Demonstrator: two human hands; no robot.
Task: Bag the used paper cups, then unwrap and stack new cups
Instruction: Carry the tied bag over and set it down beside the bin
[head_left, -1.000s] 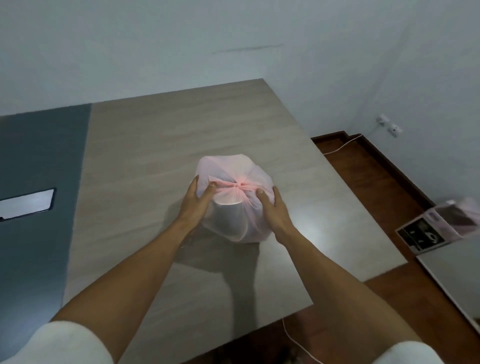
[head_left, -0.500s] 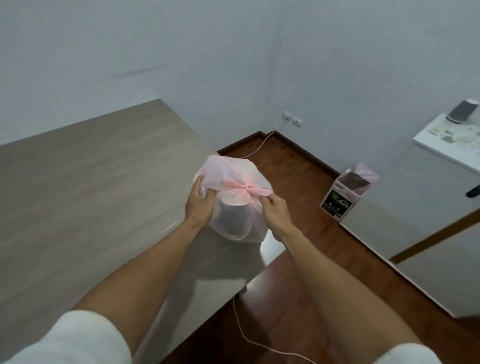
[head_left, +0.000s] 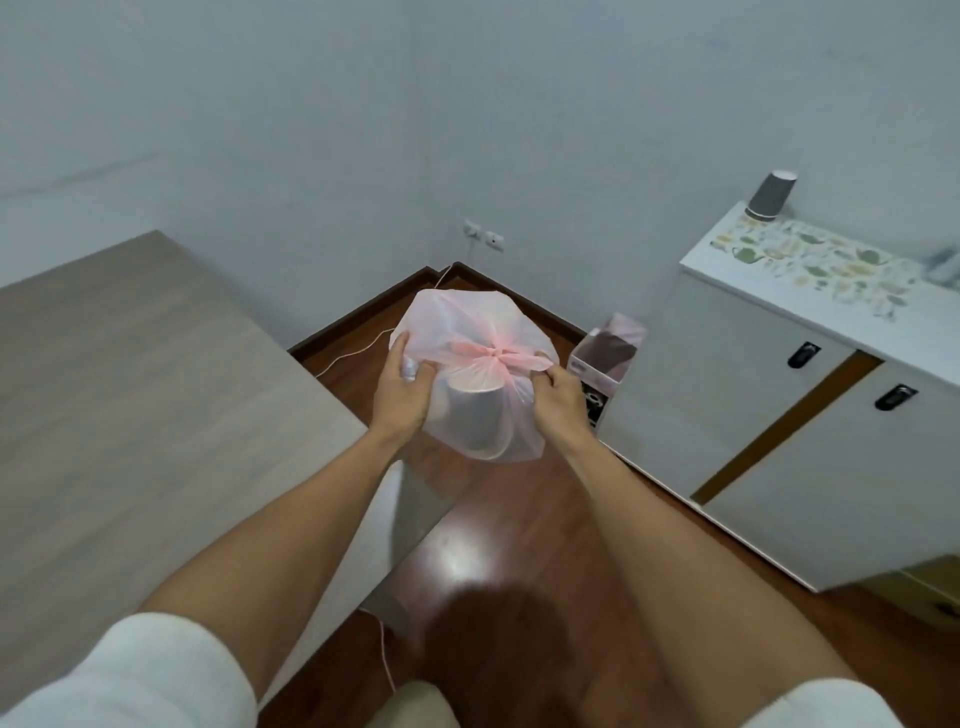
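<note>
A thin pink plastic bag (head_left: 470, 332), knotted at the top, hangs in the air over the wooden floor, past the table's corner. Through the plastic I see a grey paper cup (head_left: 475, 418) lying inside. My left hand (head_left: 402, 392) grips the bag's left side. My right hand (head_left: 558, 397) pinches the bag at the right end of the knot. A stack of grey paper cups (head_left: 771, 195) stands upside down on the white cabinet at the far right.
The wooden table (head_left: 145, 395) lies to my left. A white cabinet (head_left: 810, 395) with a patterned top stands at the right. A cardboard box lined with pink plastic (head_left: 605, 358) sits on the floor in the corner. A white cable (head_left: 353, 353) runs along the floor.
I have lifted the knotted bag off the table and carried it to the right, out over the floor. My view has turned right, so the cabinet and floor box come into sight.
</note>
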